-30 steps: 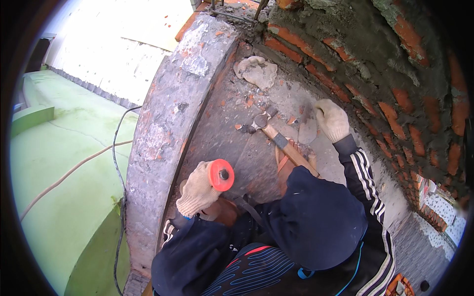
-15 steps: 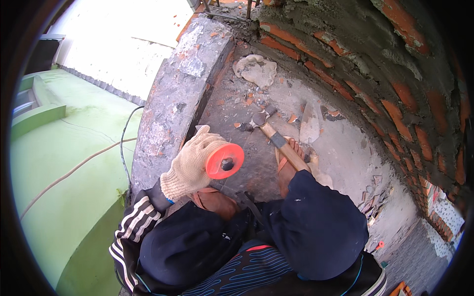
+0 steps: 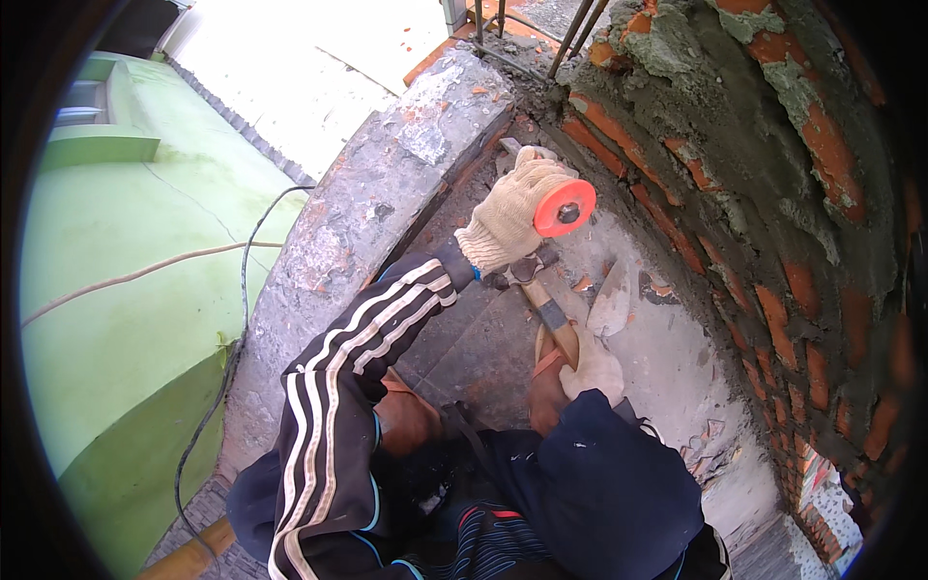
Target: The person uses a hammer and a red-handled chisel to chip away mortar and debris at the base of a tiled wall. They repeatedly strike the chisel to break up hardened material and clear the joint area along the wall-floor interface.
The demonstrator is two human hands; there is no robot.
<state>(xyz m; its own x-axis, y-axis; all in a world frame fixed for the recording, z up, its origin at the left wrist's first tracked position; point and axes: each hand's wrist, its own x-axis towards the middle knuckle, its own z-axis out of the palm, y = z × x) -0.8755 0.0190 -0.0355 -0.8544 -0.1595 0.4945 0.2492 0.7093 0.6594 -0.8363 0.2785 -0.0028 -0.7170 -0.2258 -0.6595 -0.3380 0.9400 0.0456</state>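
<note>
My left hand (image 3: 514,211), in a cream knitted glove, is closed round a chisel with a round orange-red hand guard (image 3: 556,211). The chisel's dark struck end shows in the middle of the guard, and its flat tip juts out past the glove near the corner between ledge and brick wall. Lower down, my gloved right hand (image 3: 594,367) is closed at the end of a hammer's wooden handle (image 3: 551,315). The hammer's steel head (image 3: 522,271) lies just below my left wrist, partly covered by it. My right fingers are mostly hidden.
A rough concrete ledge (image 3: 362,208) runs along the left, with a green wall (image 3: 145,242) and a dark cable (image 3: 242,319) beyond. On the right rises a mortared brick wall (image 3: 754,193). A pale pointed flat piece (image 3: 609,302) and rubble lie by my feet. Steel bars (image 3: 577,39) stand at the far corner.
My left hand has moved forward and right with the chisel, towards the far corner. My right hand, mostly behind my knee before, now shows at the hammer handle. The view has shifted slightly.
</note>
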